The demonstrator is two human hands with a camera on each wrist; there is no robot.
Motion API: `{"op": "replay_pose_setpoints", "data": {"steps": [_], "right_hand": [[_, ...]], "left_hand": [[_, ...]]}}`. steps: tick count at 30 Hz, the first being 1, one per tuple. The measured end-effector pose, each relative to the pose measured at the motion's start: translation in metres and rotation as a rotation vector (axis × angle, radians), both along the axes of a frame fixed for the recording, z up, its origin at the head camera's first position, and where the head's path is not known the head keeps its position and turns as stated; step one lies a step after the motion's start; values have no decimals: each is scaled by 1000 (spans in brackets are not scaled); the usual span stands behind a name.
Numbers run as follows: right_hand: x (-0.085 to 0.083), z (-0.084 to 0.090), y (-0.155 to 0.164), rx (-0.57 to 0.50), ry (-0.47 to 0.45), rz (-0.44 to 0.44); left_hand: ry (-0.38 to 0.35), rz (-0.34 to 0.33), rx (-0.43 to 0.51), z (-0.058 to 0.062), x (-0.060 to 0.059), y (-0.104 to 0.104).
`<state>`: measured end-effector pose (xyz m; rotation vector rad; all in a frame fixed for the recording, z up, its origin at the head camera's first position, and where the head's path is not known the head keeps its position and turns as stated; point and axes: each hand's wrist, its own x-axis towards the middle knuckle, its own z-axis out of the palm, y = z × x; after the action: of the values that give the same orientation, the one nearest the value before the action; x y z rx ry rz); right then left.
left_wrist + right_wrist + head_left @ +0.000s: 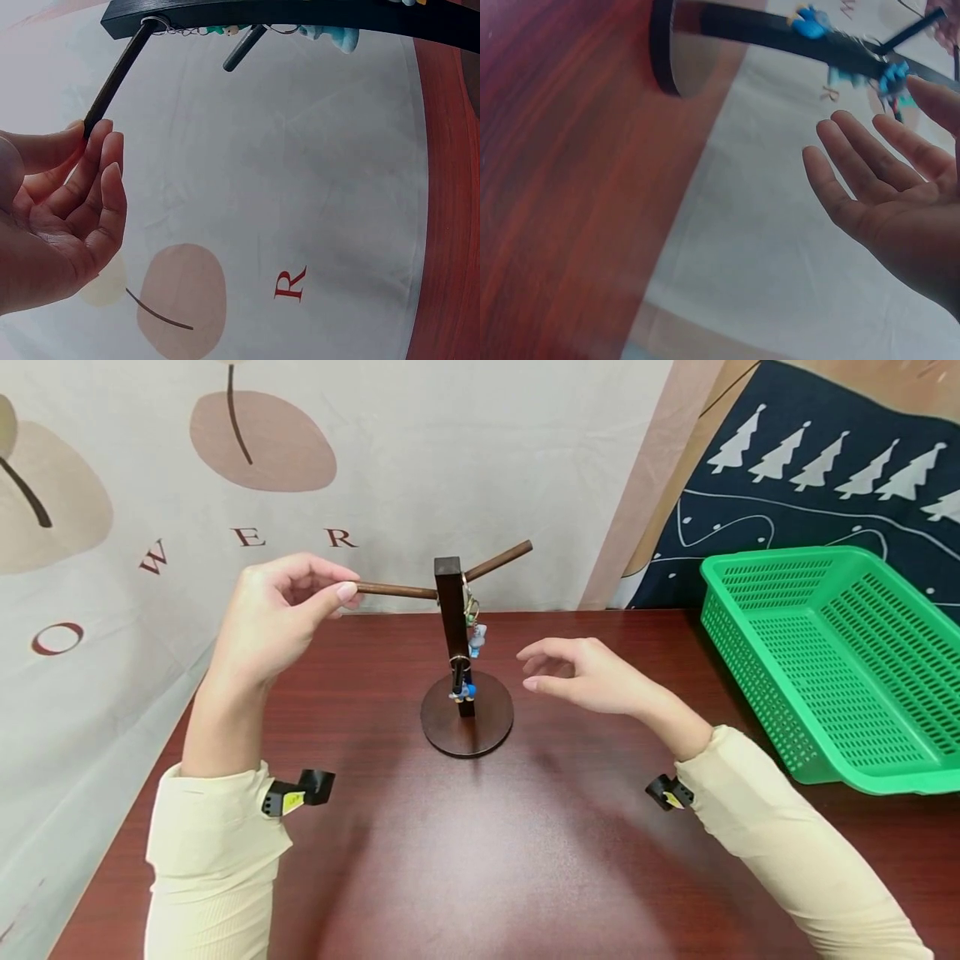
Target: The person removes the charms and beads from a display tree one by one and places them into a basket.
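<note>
I pinch the left peg [393,590] of the key stand [454,635] with my left hand [273,614] to steady it, while my right hand [592,675] hovers open and empty right of the stand's post, clear of the hanging keychains [476,639].

The dark wooden stand [454,635] looks matt, the table [525,860] polished wood (faintly glossy), the green basket [840,668] perforated plastic.

Even, bright indoor light. Soft sheen on the table [480,860], faint shadows under the arms. Head view sharp, slight wide-angle bend at edges. Right wrist view motion-blurred; left wrist view sharp, curved at the rim.
</note>
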<state>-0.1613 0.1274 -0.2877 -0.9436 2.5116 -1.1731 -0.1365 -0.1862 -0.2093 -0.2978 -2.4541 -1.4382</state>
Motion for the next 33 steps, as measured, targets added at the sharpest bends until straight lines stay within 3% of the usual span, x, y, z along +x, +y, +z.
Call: {"op": "replay_pose_setpoints", "data": {"steps": [8, 19, 33], "right_hand": [[-2, -13, -22, -39, -8, 45], [-10, -26, -46, -96, -53, 34], [-11, -35, -61, -51, -35, -26]], "left_hand": [[6, -11, 21, 0, 0, 1], [5, -12, 24, 0, 0, 1], [3, -17, 48, 0, 0, 1]]}}
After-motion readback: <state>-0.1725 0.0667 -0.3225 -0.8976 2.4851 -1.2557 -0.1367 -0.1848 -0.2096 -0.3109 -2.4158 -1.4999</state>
